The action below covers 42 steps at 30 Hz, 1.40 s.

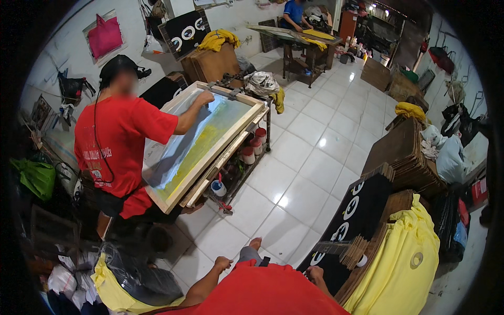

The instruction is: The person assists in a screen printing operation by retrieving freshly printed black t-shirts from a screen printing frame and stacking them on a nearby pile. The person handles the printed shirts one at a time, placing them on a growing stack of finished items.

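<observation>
My left hand (223, 263) hangs over the tiled floor at the lower middle with fingers curled closed and nothing visible in it. My right hand (315, 274) is closed at the near left edge of a board covered in black fabric (342, 210) with white ring prints; what its fingers grip is unclear. A bundle of thin board strips (350, 251) lies across that fabric beside a white cup (361, 261). Yellow fabric (399, 254) with a tape roll (417, 259) on it lies to the right.
At left, a person in red (118, 136) works at a screen frame (257, 109) on a rack with jars (248, 155). A person in blue (292, 16) stands at a back table. Stacked boards (394, 155) line the right. Wrapped bundles (136, 278) lie at lower left.
</observation>
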### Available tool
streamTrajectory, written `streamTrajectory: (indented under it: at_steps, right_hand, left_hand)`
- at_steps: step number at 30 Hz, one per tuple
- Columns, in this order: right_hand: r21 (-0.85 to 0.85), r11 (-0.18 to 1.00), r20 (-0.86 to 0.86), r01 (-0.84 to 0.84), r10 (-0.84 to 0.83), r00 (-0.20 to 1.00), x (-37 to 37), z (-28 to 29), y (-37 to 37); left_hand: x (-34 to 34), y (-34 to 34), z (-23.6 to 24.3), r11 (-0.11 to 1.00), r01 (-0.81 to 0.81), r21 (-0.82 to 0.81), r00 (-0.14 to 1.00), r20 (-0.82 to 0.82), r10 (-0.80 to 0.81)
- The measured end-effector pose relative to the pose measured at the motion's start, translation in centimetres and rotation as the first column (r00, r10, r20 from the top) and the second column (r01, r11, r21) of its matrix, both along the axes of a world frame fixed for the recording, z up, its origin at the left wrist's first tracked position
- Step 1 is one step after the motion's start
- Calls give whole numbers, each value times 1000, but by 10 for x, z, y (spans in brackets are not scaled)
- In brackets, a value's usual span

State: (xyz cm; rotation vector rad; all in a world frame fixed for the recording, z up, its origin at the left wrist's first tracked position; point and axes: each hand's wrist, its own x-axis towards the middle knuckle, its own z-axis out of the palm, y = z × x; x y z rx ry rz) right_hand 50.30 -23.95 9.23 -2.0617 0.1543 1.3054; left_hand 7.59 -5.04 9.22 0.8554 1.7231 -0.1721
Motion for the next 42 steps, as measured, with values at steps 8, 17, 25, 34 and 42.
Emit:
streamTrajectory:
  at_steps: [8, 17, 25, 34, 42]
  right_hand:
    - [-11, 991, 40, -134, 135, 990, -4, 25, -5]
    - [-33, 984, 83, -177, 179, 980, -8, 28, -7]
    - [64, 924, 156, -377, 363, 918, 2, 9, -6]
    - [-47, 996, 17, -72, 73, 997, 4, 19, 10]
    - [-140, 883, 139, -448, 466, 874, 12, 12, 2]
  left_hand:
    - [19, 20, 6, 997, 1, 73, 999, 41, -4]
    - [17, 16, 1, 999, 14, 37, 999, 52, -16]
    - [10, 12, -11, 999, 21, 33, 999, 32, -22]
    - [15, 9, -11, 999, 28, 29, 999, 24, -29]
    - [18, 13, -13, 999, 39, 25, 999, 20, -40]
